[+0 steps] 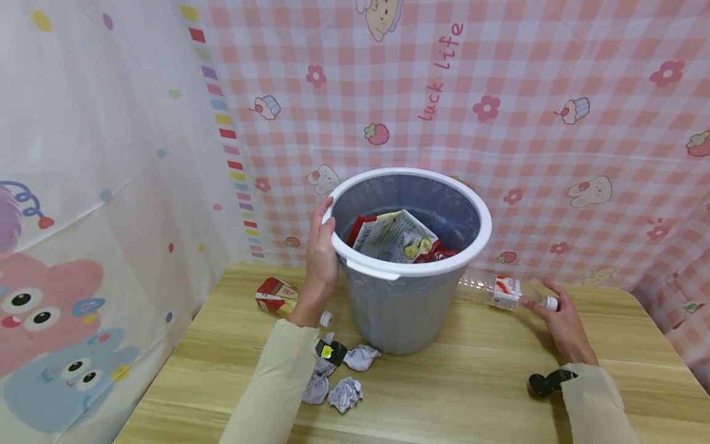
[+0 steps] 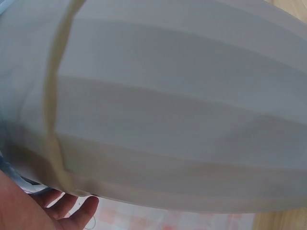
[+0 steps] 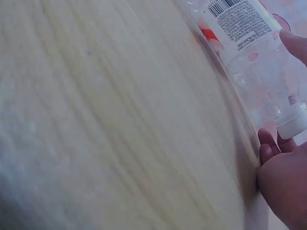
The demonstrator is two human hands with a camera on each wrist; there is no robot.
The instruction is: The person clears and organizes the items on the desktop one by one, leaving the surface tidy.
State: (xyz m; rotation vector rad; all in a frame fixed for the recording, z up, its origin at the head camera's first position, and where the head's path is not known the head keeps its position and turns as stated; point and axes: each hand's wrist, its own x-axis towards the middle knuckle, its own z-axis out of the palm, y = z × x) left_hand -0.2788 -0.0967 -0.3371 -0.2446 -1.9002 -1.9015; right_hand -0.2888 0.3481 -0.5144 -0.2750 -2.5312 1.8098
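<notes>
A grey trash bin (image 1: 396,308) with a white rim stands on the wooden table, with crumpled red and pale printed packaging (image 1: 394,237) inside. My left hand (image 1: 322,256) grips the left side of its rim, thumb outside. In the left wrist view the bin's wall (image 2: 168,115) fills most of the picture, the fingers at its lower left. To the right of the bin lies a clear plastic bottle (image 1: 479,287) with a white cap and a red-and-white label. Around its cap end my right hand (image 1: 568,327) is spread, thumb and fingers on opposite sides of the neck.
Several crumpled paper balls (image 1: 346,394) lie in front of the bin, partly behind the left forearm. A red and yellow carton (image 1: 273,295) rests left of the bin, and a white cap (image 1: 326,319) shows beside the left wrist. A checked pink curtain (image 1: 532,154) hangs behind the table.
</notes>
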